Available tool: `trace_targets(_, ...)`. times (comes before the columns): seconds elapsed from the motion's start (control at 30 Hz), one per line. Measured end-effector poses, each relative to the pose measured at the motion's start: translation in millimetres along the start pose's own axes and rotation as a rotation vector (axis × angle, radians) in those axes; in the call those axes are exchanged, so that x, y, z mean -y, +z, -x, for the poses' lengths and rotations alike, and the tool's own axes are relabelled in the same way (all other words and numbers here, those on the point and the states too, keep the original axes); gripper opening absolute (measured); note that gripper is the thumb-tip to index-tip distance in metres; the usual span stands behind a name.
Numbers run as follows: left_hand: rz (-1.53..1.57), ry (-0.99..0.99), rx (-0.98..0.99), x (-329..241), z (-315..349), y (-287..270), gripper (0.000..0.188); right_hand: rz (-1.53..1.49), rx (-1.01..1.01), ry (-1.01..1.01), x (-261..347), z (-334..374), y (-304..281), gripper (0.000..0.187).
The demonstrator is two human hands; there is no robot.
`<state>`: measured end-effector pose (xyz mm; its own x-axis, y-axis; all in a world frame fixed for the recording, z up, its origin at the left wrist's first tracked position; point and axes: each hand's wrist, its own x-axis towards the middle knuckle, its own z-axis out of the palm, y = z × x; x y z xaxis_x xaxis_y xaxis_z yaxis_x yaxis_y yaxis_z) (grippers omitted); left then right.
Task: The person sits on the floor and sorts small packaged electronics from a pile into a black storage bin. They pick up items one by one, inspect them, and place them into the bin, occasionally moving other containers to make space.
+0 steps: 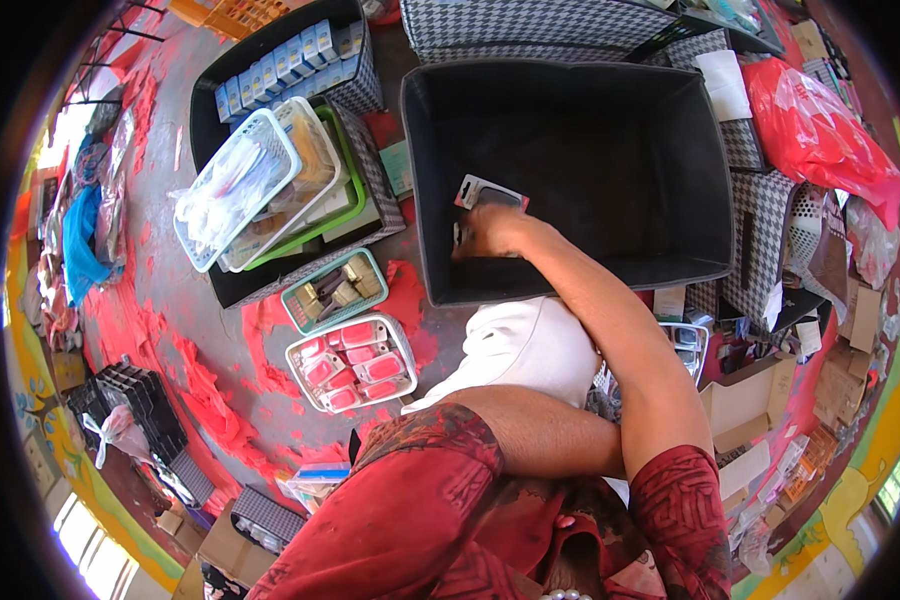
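Observation:
My right hand (495,232) reaches down into the left part of a large black fabric box (590,150). Its fingers are closed around a carded blister pack (490,192) with a dark item in it; the hand hides the lower part. What the dark item is, I cannot make out. From the red patterned sleeve on the left, my left forearm (560,432) runs to the right and passes beneath my right arm. My left hand is hidden there. White cloth (525,350) lies between my arms and the box's near wall.
Left of the box stand a basket of red-and-white packs (353,362), a green basket of small packs (335,290) and stacked plastic baskets (238,190). Behind them sits a box of blue cartons (290,60). A red plastic bag (815,130) and houndstooth boxes (760,235) crowd the right.

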<state>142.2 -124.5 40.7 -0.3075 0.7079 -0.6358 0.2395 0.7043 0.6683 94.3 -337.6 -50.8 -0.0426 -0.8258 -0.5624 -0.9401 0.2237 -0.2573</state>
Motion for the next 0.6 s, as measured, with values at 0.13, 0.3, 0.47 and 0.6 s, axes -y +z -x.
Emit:
trace_targets(0.13,0.014,-0.002,-0.002,2,2,2,0.037,-0.100,-0.115,0.284,-23,-11,-7,0.067)
trace_targets(0.3,0.022,-0.001,-0.006,4,1,3,0.038,-0.159,0.054,0.253,-27,-16,13,0.062)
trace_targets(0.47,0.017,-0.005,0.011,6,0,6,0.038,-0.137,0.115,0.049,-24,-24,10,0.068)
trace_targets(0.6,-0.011,-0.015,0.044,3,1,5,0.039,-0.092,0.332,-0.029,-21,-19,-11,0.067)
